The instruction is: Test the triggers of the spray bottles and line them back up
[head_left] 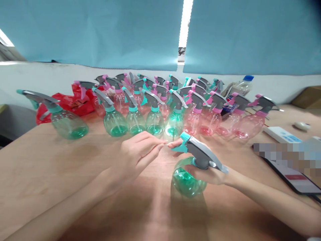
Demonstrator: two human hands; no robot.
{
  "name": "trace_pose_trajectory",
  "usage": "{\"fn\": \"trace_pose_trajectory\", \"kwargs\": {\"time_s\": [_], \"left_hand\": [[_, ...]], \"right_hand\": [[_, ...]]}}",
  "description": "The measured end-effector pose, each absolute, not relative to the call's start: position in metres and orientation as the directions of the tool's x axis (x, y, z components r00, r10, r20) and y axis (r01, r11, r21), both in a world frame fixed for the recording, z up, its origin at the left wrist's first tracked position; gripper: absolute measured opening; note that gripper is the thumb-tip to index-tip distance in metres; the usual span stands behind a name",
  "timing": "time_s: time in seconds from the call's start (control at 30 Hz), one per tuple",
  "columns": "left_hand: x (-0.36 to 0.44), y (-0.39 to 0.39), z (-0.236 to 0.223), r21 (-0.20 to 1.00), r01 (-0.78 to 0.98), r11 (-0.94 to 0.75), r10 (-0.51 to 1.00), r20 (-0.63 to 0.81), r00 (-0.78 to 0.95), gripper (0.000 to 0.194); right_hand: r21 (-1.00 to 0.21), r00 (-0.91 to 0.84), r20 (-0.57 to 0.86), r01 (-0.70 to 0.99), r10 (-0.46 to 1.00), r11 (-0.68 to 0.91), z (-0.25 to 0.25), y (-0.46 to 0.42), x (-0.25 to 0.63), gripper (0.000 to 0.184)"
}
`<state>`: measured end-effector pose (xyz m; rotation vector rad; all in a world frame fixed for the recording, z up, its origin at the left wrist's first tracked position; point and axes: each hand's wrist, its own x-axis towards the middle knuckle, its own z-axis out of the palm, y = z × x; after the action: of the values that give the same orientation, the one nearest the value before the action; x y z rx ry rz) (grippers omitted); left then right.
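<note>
My right hand (213,175) is wrapped round the neck of a green spray bottle (188,184) with a grey and teal trigger head. The bottle tilts a little, and its nozzle faces left. Part of the right hand is hidden behind the trigger head. Just left of the nozzle, my left hand (141,150) has its thumb and fingers pinched together, close to a right fingertip. Whether anything small sits in that pinch cannot be made out. Beyond the hands stands a row of green spray bottles (136,124) and pink spray bottles (208,122).
More spray bottles crowd behind the front row. A single green spray bottle (67,124) stands at the left, near a red plastic bag (80,103). On the right lie a phone (296,177), a white power strip (282,134) and a computer mouse (301,126). A blue-capped bottle (243,87) stands behind.
</note>
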<state>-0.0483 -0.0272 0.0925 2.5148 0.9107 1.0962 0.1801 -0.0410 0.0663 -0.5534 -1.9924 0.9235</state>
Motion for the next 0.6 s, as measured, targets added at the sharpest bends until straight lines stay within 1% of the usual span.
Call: {"fn": "trace_pose_trajectory", "kwargs": {"time_s": [0.1,0.2,0.27,0.37,0.47,0.53,0.6], "left_hand": [[-0.056,-0.030,0.089,0.457,0.514,-0.726,0.684,0.557,0.471,0.016],[-0.062,-0.035,0.085,0.480,0.525,-0.703,0.710,0.523,0.473,0.016],[-0.066,-0.041,0.082,0.518,0.532,-0.670,0.743,0.474,0.473,0.022],[-0.076,-0.050,0.076,0.576,0.554,-0.601,0.796,0.370,0.480,0.031],[-0.088,-0.061,0.068,0.595,0.604,-0.531,0.839,0.270,0.471,0.029],[-0.097,-0.069,0.064,0.595,0.638,-0.489,0.867,0.248,0.433,0.046],[-0.107,-0.077,0.060,0.602,0.661,-0.448,0.892,0.251,0.376,0.066]], "right_hand": [[-0.774,-0.523,0.510,0.068,0.683,0.629,0.066,-0.042,0.180,0.057],[-0.699,-0.473,0.549,0.192,0.689,0.689,0.063,-0.042,0.180,0.052],[-0.643,-0.447,0.575,0.271,0.685,0.716,0.061,-0.041,0.179,0.045],[-0.594,-0.430,0.600,0.325,0.674,0.736,0.059,-0.038,0.169,0.034],[-0.547,-0.427,0.645,0.322,0.634,0.773,0.061,-0.035,0.146,0.033],[-0.530,-0.435,0.671,0.285,0.600,0.799,0.064,-0.031,0.122,0.032],[-0.516,-0.442,0.694,0.245,0.568,0.821,0.066,-0.027,0.093,0.024]]}}
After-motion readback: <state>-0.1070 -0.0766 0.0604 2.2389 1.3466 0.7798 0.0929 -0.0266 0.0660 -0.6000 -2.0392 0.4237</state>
